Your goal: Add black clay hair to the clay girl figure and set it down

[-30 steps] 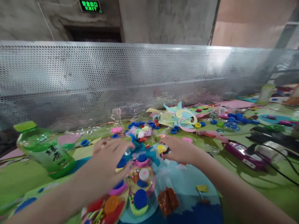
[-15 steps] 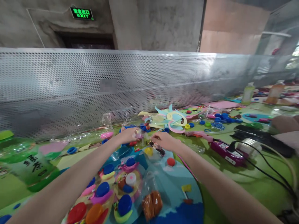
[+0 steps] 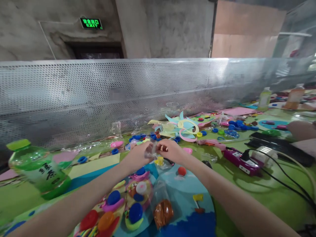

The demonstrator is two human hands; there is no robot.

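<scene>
My left hand (image 3: 138, 154) and my right hand (image 3: 171, 150) meet above the table, and both pinch a small clear plastic bag (image 3: 153, 152) between their fingertips. What is in the bag is too small to make out. Just below the hands lies a yellow cap (image 3: 159, 161) and a red cap (image 3: 182, 171). Nearer to me a blue foam picture board (image 3: 187, 200) carries several coloured bottle caps glued on, such as a blue cap (image 3: 135, 212), and a bag of brown pieces (image 3: 163, 212).
A green tea bottle (image 3: 38, 171) stands at the left. A perforated metal screen (image 3: 138, 89) closes off the back. Paper pinwheel shapes (image 3: 181, 126) and loose caps lie beyond the hands. At the right are a purple power strip (image 3: 240, 161) with black cables and another person's arm (image 3: 302, 130).
Both hands have lifted off the scattered pieces and come together, now pinching the small clear bag between them. The view has shifted slightly.
</scene>
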